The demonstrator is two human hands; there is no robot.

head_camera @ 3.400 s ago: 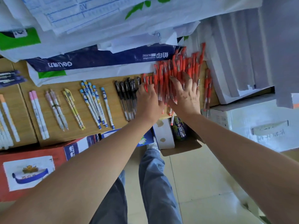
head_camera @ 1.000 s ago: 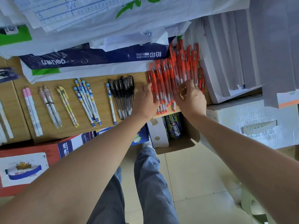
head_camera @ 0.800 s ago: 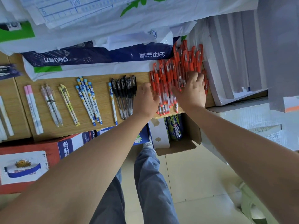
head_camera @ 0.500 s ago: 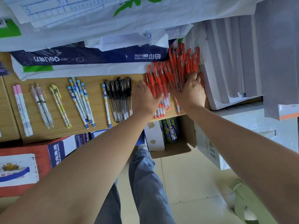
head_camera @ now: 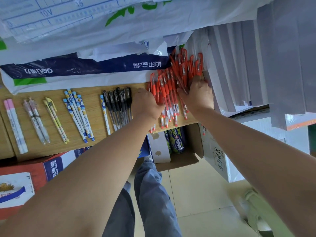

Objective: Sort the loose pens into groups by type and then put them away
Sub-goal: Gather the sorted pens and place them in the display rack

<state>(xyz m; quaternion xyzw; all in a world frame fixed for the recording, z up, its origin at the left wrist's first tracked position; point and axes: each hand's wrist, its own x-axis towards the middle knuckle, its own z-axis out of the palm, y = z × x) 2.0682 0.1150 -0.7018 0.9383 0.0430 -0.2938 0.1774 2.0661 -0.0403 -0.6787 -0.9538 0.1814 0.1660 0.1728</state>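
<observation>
A big pile of red-capped pens (head_camera: 168, 82) lies at the right end of the wooden tabletop (head_camera: 51, 146). My left hand (head_camera: 147, 104) curls into the pile's left side. My right hand (head_camera: 196, 95) grips it from the right, so the pens are squeezed between both hands. Several tips stick out over the front edge. To the left lie sorted rows: black pens (head_camera: 118, 106), one blue patterned pen (head_camera: 105, 115), blue patterned pens (head_camera: 77, 113), yellow pens (head_camera: 55, 118), clear grey pens (head_camera: 36, 120) and pink pens (head_camera: 14, 124).
Wrapped paper reams (head_camera: 85, 69) lie behind the pens, and white paper stacks (head_camera: 239, 65) crowd the pile's right side. Below the edge are an open cardboard box with cans (head_camera: 175, 141), a white carton (head_camera: 217, 154) and a red box (head_camera: 25, 168). A red pen (head_camera: 203, 130) shows by the box flap.
Both hands have pushed the spread red pens closer into a tighter pile. The right hand has slid further back along it. The other rows have not moved.
</observation>
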